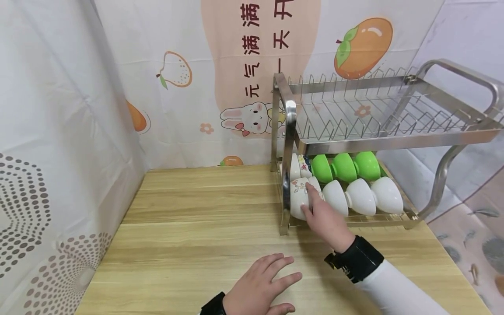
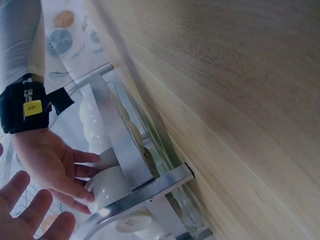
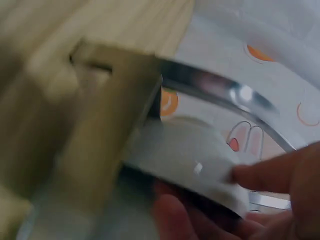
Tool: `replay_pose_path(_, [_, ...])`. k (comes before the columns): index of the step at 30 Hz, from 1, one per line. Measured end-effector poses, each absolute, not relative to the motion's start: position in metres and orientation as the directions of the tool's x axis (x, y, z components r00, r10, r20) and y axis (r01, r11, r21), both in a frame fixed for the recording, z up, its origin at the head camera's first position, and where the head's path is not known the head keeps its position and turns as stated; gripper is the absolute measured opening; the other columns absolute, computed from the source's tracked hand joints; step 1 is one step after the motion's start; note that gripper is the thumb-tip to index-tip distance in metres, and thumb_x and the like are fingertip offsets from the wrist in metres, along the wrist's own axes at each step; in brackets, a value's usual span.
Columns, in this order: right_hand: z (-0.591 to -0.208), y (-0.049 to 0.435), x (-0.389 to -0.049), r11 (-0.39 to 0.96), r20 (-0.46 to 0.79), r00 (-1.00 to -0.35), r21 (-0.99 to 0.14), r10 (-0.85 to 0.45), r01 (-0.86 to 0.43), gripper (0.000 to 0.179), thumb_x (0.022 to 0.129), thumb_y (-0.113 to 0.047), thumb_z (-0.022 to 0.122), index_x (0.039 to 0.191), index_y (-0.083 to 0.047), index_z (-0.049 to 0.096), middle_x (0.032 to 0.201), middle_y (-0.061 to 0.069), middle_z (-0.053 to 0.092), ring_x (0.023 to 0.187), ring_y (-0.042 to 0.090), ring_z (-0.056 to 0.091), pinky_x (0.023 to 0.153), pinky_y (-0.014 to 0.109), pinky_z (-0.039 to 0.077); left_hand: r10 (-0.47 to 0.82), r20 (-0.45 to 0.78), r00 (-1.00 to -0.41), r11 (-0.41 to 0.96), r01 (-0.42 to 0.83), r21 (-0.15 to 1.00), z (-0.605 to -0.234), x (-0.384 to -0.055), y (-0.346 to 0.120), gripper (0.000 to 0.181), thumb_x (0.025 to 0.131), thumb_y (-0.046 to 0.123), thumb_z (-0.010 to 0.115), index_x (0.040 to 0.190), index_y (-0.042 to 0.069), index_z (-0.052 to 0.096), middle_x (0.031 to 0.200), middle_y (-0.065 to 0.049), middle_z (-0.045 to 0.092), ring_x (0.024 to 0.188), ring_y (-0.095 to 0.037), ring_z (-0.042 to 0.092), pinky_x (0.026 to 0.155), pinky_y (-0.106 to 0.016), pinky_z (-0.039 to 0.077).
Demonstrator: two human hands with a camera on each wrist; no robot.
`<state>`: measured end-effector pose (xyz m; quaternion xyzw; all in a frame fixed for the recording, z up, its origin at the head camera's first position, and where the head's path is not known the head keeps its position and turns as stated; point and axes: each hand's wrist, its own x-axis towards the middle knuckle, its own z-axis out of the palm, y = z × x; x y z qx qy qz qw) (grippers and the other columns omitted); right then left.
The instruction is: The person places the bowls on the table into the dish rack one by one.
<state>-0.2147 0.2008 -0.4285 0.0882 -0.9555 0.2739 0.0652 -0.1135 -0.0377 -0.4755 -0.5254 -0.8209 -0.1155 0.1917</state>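
At the left end of the rack's lower tier, a white bowl (image 1: pixel 299 199) with a floral print stands on its side. My right hand (image 1: pixel 328 223) reaches in and pinches this bowl by its rim. In the right wrist view, digits lie on both sides of the bowl's wall (image 3: pixel 185 150). My left hand (image 1: pixel 261 286) hovers over the front of the table with its fingers spread, holding nothing. Its fingertips (image 2: pixel 59 227) also show in the left wrist view, apart from the bowl (image 2: pixel 111 187).
The two-tier metal dish rack (image 1: pixel 374 144) stands on the right of the wooden table (image 1: pixel 197 218). Plain white bowls (image 1: pixel 360 197) line its lower front row, green bowls (image 1: pixel 343 167) the row behind. The rack's left post (image 1: pixel 288 175) rises beside the floral bowl. A printed curtain (image 1: pixel 169 118) hangs behind.
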Motion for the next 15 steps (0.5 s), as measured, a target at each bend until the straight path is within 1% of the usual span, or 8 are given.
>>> replay_pose_path(1, [-0.4276, 0.2017, -0.2148, 0.854, 0.182, -0.972, -0.472, -0.148, -0.218, 0.065, 0.096, -0.018, 0.057, 0.148, 0.005, 0.024, 0.065, 0.016, 0.062, 0.054, 0.021, 0.057, 0.039, 0.032, 0.040, 0.819, 0.434, -0.375, 0.422, 0.907, -0.012, -0.4756, -0.1135, -0.0373, 0.059, 0.090, 0.057, 0.053, 0.139, 0.023, 0.049, 0.146, -0.006, 0.039, 0.135, -0.021, 0.025, 0.105, -0.037, 0.037])
replay_pose_path(2, [-0.4266, 0.2024, -0.2148, 0.870, 0.193, -0.968, -0.434, -0.163, -0.233, 0.065, 0.096, -0.018, 0.058, 0.148, 0.005, 0.027, 0.059, 0.011, 0.058, 0.051, 0.019, 0.054, 0.038, 0.031, 0.038, 0.820, 0.432, -0.376, 0.422, 0.906, -0.013, -0.4757, -0.1134, -0.0371, 0.059, 0.090, 0.057, 0.053, 0.139, 0.024, 0.049, 0.146, -0.006, 0.040, 0.135, -0.021, 0.025, 0.105, -0.037, 0.037])
replay_pose_path(4, [-0.4249, 0.2043, -0.2149, 0.894, 0.226, -0.956, -0.362, -0.189, -0.262, 0.064, 0.094, -0.019, 0.060, 0.145, 0.007, 0.031, 0.056, 0.006, 0.055, 0.049, 0.016, 0.052, 0.037, 0.030, 0.037, 0.821, 0.428, -0.378, 0.423, 0.906, -0.012, -0.4759, -0.1135, -0.0366, 0.059, 0.090, 0.057, 0.054, 0.139, 0.024, 0.049, 0.146, -0.006, 0.040, 0.135, -0.021, 0.026, 0.105, -0.037, 0.037])
replay_pose_path(5, [-0.4241, 0.2050, -0.2151, 0.902, 0.236, -0.952, -0.335, -0.198, -0.271, 0.064, 0.094, -0.019, 0.061, 0.145, 0.007, 0.032, 0.052, 0.003, 0.051, 0.046, 0.016, 0.050, 0.036, 0.031, 0.037, 0.822, 0.426, -0.378, 0.424, 0.906, -0.012, -0.4760, -0.1135, -0.0364, 0.059, 0.090, 0.056, 0.054, 0.139, 0.024, 0.049, 0.145, -0.006, 0.040, 0.134, -0.021, 0.026, 0.105, -0.037, 0.037])
replay_pose_path(8, [-0.4230, 0.2073, -0.2160, 0.914, 0.255, -0.942, -0.282, -0.221, -0.291, 0.064, 0.092, -0.018, 0.063, 0.144, 0.007, 0.035, 0.053, 0.001, 0.050, 0.046, 0.015, 0.049, 0.036, 0.031, 0.037, 0.823, 0.423, -0.380, 0.425, 0.905, -0.012, -0.4762, -0.1133, -0.0363, 0.059, 0.090, 0.056, 0.054, 0.139, 0.024, 0.049, 0.145, -0.006, 0.040, 0.133, -0.022, 0.029, 0.105, -0.036, 0.038])
replay_pose_path(12, [-0.4244, 0.2093, -0.2182, 0.912, 0.253, -0.937, -0.272, -0.241, -0.308, 0.062, 0.091, -0.017, 0.065, 0.145, 0.001, 0.038, 0.059, 0.002, 0.059, 0.047, 0.013, 0.051, 0.037, 0.030, 0.039, 0.824, 0.419, -0.381, 0.425, 0.905, -0.012, -0.4762, -0.1132, -0.0357, 0.059, 0.090, 0.056, 0.055, 0.138, 0.023, 0.050, 0.144, -0.006, 0.041, 0.131, -0.024, 0.033, 0.104, -0.036, 0.038])
replay_pose_path(15, [-0.4263, 0.2102, -0.2194, 0.909, 0.252, -0.934, -0.271, -0.252, -0.318, 0.062, 0.091, -0.016, 0.065, 0.145, -0.002, 0.039, 0.062, 0.003, 0.063, 0.047, 0.013, 0.051, 0.037, 0.029, 0.039, 0.826, 0.409, -0.389, 0.427, 0.904, -0.001, -0.4765, -0.1133, -0.0351, 0.058, 0.090, 0.055, 0.054, 0.139, 0.024, 0.049, 0.145, -0.006, 0.040, 0.132, -0.023, 0.032, 0.105, -0.036, 0.038])
